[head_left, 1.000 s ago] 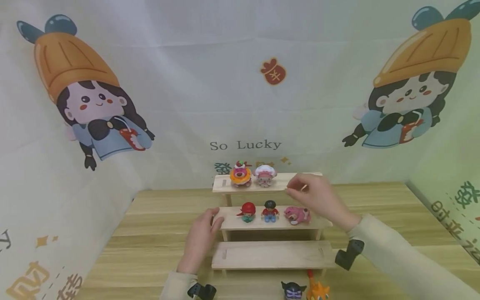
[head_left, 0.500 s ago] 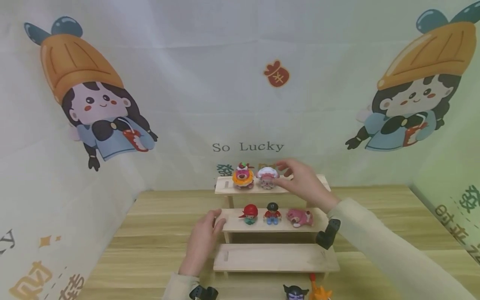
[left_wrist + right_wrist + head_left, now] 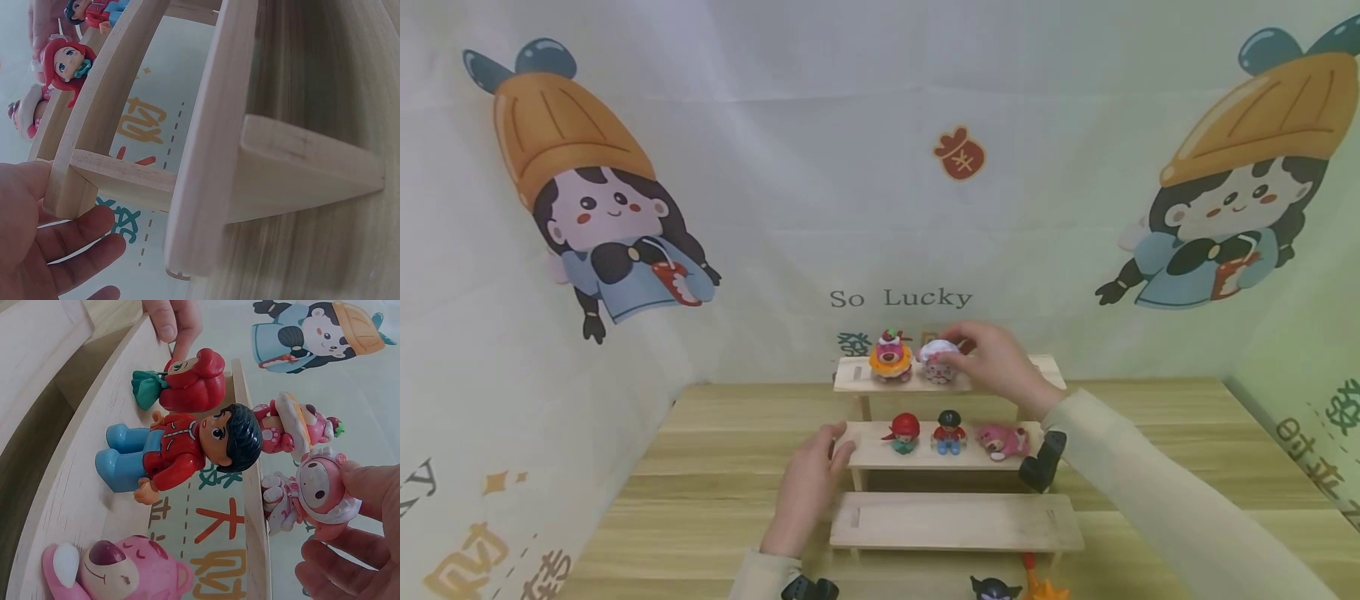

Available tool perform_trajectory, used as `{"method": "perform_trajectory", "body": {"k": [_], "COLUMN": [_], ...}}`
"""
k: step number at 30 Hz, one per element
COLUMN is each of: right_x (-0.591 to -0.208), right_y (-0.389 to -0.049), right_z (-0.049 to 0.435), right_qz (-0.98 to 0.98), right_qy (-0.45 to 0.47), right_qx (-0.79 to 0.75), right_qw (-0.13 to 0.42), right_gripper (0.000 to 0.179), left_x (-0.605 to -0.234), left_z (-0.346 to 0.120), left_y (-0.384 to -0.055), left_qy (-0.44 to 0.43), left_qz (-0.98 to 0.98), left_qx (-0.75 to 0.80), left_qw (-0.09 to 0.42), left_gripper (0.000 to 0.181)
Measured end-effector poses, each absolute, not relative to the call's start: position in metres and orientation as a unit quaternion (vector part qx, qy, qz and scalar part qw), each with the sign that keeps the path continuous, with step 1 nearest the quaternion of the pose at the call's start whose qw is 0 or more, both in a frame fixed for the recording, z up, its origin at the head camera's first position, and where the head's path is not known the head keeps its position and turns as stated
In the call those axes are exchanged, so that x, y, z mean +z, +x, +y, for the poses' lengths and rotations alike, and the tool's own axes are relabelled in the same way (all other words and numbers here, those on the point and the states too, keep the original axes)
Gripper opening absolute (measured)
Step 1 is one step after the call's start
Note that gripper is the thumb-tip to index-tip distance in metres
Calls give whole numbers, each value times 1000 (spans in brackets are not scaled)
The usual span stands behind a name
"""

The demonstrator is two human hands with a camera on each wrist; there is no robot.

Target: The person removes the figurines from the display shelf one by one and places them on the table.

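My right hand holds a small pink figurine with a white hat by its head, thumb on one side and fingers on the other, at the top step of a wooden display stand. In the right wrist view this figurine sits beside a pink bear figurine in an orange ring. My left hand grips the left end of the step below, thumb and fingers around the board end. On that step are a red-haired figurine, a black-haired boy figurine and a lying pink bear.
A lower step of the stand is bare wood. In front, at the bottom edge, a dark horned figurine and an orange figurine are partly cut off. A printed cloth hangs behind the wooden table.
My right hand has moved left along the top step and taken hold of the white-hatted figurine. The left hand stays at the stand's left end. The whole view has shifted slightly.
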State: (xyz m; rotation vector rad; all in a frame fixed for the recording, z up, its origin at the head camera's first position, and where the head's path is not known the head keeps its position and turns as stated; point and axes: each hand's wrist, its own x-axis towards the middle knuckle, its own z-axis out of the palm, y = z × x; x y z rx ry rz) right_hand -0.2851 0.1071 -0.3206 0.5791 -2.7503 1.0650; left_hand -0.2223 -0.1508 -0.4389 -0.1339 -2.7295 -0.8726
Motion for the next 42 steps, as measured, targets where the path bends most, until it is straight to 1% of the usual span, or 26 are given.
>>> {"method": "perform_trajectory", "body": {"k": [7, 11, 16, 22, 34, 37, 42], "right_x": [-320, -319, -314, -308, -306, -307, -309], "right_y": [-284, -284, -280, -269, -245, -238, -224], "right_z": [106, 106, 108, 110, 112, 113, 112], "right_qz": [-914, -916, -919, -911, -898, -896, -899], "right_qy": [193, 187, 187, 203, 234, 242, 243], "right_qx": [349, 349, 337, 348, 352, 355, 354], "right_qw": [72, 69, 83, 91, 120, 115, 91], "right_gripper": [28, 28, 29, 27, 23, 22, 23], "left_x": [-440, -439, -439, -439, -439, -439, -439], "left_z": [-151, -151, -151, -151, -150, -150, -150], "left_y": [-222, -221, -221, -222, -221, -222, -222], "left_qy": [-47, -44, -51, -56, -53, -54, -55], "left_qz": [-942, -942, -940, -942, -943, -942, -942], "left_qx": [-302, -308, -308, -299, -299, -301, -303], "left_qw": [135, 130, 134, 143, 137, 136, 134], "left_gripper": [36, 37, 37, 36, 36, 36, 37]}}
